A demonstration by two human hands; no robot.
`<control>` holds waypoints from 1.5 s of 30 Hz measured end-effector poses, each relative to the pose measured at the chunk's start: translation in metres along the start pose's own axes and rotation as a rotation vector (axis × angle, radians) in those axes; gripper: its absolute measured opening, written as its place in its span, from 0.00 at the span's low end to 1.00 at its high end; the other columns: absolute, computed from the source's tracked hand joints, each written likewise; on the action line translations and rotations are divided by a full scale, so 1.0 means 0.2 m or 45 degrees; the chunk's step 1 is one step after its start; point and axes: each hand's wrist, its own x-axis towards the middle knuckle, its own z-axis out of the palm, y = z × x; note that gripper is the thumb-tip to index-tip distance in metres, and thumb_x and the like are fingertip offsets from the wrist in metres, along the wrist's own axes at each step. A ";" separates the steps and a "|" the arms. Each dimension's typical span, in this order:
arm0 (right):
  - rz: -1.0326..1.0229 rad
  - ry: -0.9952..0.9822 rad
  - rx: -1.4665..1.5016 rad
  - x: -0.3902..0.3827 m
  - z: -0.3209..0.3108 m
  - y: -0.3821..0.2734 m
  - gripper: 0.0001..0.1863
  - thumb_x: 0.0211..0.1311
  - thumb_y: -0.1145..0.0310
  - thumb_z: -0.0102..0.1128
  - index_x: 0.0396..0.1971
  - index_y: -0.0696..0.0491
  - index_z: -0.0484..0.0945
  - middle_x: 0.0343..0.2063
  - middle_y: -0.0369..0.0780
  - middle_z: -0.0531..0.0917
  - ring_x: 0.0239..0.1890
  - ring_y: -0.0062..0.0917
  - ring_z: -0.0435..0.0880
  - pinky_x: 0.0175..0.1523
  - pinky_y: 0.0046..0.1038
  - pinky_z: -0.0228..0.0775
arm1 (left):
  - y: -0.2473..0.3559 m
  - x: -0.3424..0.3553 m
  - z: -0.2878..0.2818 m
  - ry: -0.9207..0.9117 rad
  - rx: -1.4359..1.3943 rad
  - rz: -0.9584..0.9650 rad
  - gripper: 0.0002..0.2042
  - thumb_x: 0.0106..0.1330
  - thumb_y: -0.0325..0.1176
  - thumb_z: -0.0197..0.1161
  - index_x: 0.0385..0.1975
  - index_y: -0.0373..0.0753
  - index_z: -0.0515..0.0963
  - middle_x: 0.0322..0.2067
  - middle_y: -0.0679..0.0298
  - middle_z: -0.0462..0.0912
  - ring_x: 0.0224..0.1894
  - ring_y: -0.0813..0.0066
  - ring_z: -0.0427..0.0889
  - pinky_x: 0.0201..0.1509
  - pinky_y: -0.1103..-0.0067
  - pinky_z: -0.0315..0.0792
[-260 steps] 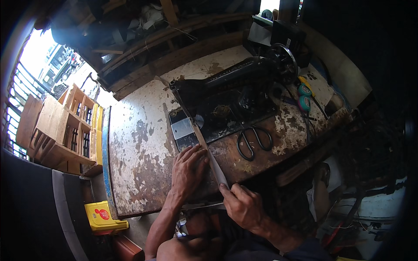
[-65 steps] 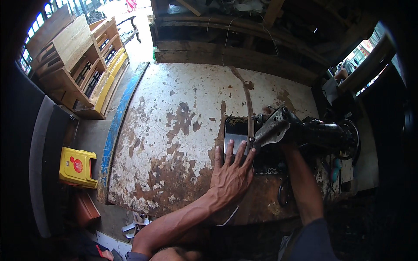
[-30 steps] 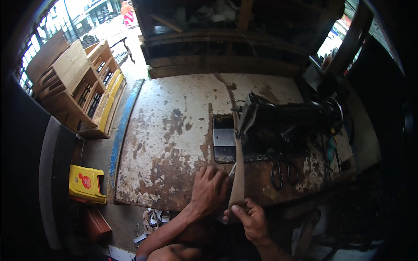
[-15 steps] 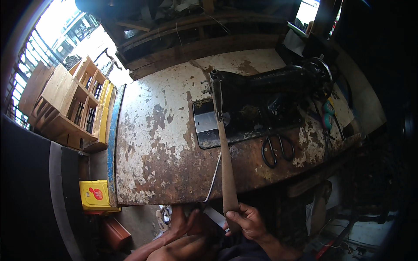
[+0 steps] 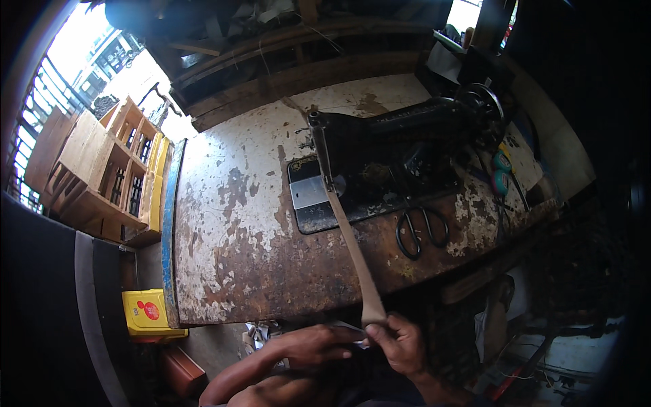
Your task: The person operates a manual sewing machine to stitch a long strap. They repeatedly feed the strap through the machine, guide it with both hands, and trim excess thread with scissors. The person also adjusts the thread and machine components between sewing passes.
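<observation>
A long brown strip of cloth (image 5: 354, 252) runs from under the needle end of a black sewing machine (image 5: 400, 125) down over the table's front edge. At its lower end my right hand (image 5: 401, 344) is closed, pinching the strip between thumb and fingers. Just left of it, my left hand (image 5: 315, 344) reaches across with fingers stretched out and apart. A pale, thin piece (image 5: 364, 343) shows between the two hands; whether my left fingertips touch it is unclear. Black-handled scissors (image 5: 422, 233) lie on the table beside the machine's base.
The worn wooden table (image 5: 230, 264) has peeling white paint and a blue left edge. Small teal items (image 5: 500, 173) lie right of the machine. At left stand a wooden rack (image 5: 112, 166) and a yellow container (image 5: 148, 313), with a reddish-brown box (image 5: 183, 372) on the floor.
My left hand has risen and moved right, close to my right hand. The strip's lower end has shifted right with my right hand. The white cord at the table's edge no longer shows.
</observation>
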 end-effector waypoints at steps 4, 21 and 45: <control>-0.250 0.191 -0.632 -0.01 -0.06 -0.25 0.09 0.73 0.72 0.68 0.48 0.60 0.87 0.31 0.40 0.86 0.35 0.21 0.89 0.40 0.27 0.80 | 0.24 -0.11 -0.17 0.282 0.113 -0.194 0.24 0.81 0.45 0.61 0.67 0.36 0.77 0.59 0.47 0.85 0.60 0.47 0.85 0.66 0.61 0.78; -0.722 0.207 -1.270 -0.01 0.03 -0.07 0.16 0.55 0.73 0.76 0.45 0.51 0.87 0.25 0.36 0.81 0.28 0.29 0.87 0.28 0.31 0.80 | 0.13 0.18 -0.21 1.198 0.759 -0.245 0.13 0.71 0.32 0.67 0.54 0.38 0.85 0.54 0.54 0.88 0.57 0.51 0.84 0.67 0.61 0.73; -0.685 0.080 -0.972 0.05 0.01 0.01 0.11 0.58 0.74 0.73 0.41 0.53 0.87 0.24 0.39 0.87 0.26 0.33 0.90 0.29 0.32 0.82 | 0.09 0.27 -0.22 1.131 1.078 -0.225 0.16 0.60 0.39 0.76 0.48 0.46 0.87 0.66 0.66 0.82 0.66 0.54 0.76 0.66 0.58 0.68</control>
